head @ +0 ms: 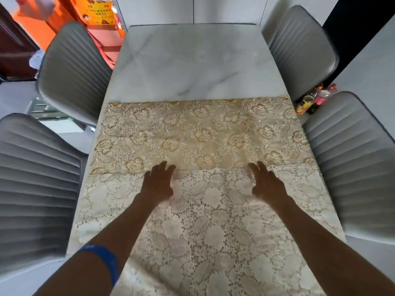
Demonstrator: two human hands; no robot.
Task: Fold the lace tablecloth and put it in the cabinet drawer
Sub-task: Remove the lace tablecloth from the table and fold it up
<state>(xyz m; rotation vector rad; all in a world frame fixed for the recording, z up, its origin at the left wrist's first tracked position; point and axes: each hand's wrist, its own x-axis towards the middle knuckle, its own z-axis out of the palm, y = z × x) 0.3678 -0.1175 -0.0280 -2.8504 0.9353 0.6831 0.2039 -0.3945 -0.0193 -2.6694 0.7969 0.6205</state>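
A cream and gold lace tablecloth [198, 135] lies on the near half of a white marble table [192, 65]. Its far band shows the golden floral side; the near part is the paler side, folded over toward me and hanging off the front edge. My left hand [159, 182] and my right hand [266, 182] rest flat on the pale layer, fingers spread, fingertips at the line where the pale layer meets the golden band. Neither hand pinches the cloth. No cabinet or drawer is in view.
Grey ribbed chairs stand on both sides: two on the left [72, 67] [32, 184] and two on the right [301, 48] [354, 163]. Bottles [316, 99] stand on the floor at the right. Orange items [64, 20] sit at the far left.
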